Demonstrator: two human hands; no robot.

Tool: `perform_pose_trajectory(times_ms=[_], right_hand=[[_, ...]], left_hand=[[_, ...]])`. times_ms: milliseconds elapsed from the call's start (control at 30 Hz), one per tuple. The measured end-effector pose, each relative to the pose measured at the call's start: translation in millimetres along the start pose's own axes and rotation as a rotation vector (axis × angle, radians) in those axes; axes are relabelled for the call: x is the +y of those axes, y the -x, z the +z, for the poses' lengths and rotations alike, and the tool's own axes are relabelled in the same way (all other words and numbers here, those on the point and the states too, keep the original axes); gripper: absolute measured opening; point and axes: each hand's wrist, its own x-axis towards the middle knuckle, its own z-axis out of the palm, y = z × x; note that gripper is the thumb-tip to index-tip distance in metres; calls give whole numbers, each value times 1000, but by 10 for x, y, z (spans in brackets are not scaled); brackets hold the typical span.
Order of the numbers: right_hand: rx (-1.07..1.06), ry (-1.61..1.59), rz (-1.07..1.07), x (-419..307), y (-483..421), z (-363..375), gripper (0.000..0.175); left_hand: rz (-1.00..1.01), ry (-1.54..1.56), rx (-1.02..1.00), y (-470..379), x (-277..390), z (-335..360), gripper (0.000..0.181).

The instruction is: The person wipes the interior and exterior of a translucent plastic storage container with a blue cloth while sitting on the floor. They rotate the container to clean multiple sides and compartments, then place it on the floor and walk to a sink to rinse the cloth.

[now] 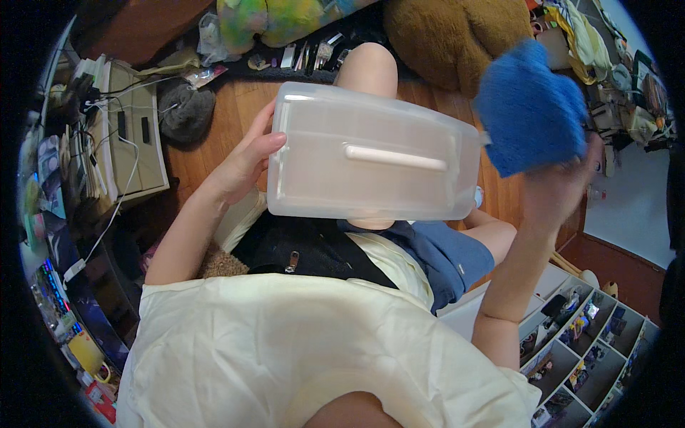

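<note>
A translucent plastic box with a white bar handle on its face is held above my lap. My left hand grips its left end, thumb on the near face and the other fingers partly hidden behind. To the right, raised beside the box, my right hand is blurred and holds a blue cloth. The cloth's left edge comes close to the box's upper right corner; whether they touch I cannot tell.
Left stands a beige drawer cabinet with white cables, a dark grey round plush item beside it. Ahead, a dark mat carries several small items next to a large brown plush. A compartment shelf stands at lower right.
</note>
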Motion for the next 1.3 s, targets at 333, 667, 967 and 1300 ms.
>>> perform_pose_trajectory(times_ms=[333,667,967,1300], right_hand=[[-832,944,8,588,-555,398,63],[-846,1259,-354,951,-723,1387,54],[-789,1245,-344,741,-462,712,53],[-334,1146,-81,497,76,-232,47]], left_hand=[[26,54,-27,-53,-4,60,106],[-31,280,-82,-130,-57,83,86],[65,434,-99,-189,-175,130,79],[97,397,-19,-175,-208,259,75]])
